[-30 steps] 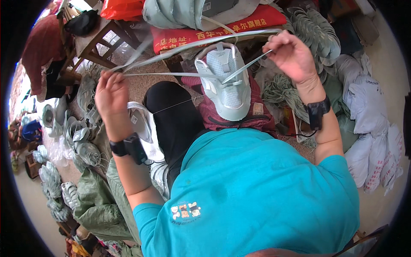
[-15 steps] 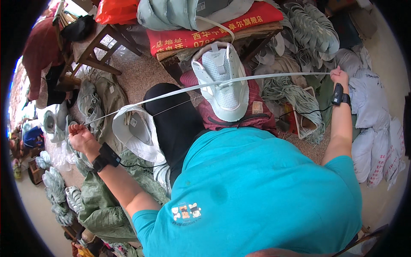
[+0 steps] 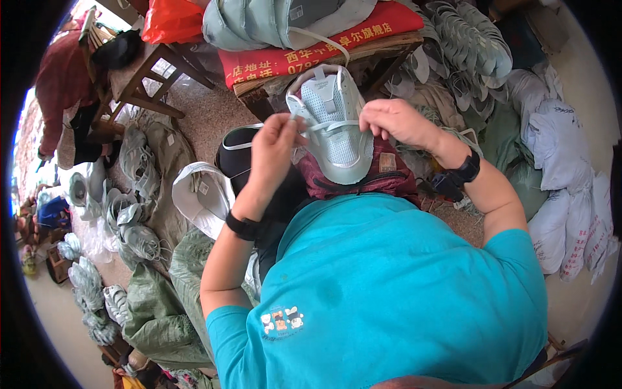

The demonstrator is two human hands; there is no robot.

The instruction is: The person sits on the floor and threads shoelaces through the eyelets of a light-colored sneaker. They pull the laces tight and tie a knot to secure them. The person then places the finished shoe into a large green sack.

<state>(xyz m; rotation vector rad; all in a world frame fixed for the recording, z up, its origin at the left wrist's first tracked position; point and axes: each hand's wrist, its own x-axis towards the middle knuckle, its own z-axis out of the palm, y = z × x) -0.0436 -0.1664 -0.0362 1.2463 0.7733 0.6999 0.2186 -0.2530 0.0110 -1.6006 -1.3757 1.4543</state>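
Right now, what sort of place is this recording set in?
Most likely a small shoe-making workshop or stall. The left hand and right hand work a lace on a pale green shoe upper on the lap, heaps of like uppers lie about, and white sacks are stacked alongside.

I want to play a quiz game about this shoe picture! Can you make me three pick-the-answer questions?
1. Where does the pale green shoe rest?
A. on the person's lap
B. on the floor
C. on a shelf

2. What colour is the person's shirt?
A. red
B. turquoise
C. white

3. What is the left hand doing?
A. lying flat and empty
B. pinching the white lace
C. holding a cup

Answers: A, the shoe lies on the knees between both hands; B, the shirt is turquoise; B, the fingers are closed on the lace, with the right hand at the shoe's other side.
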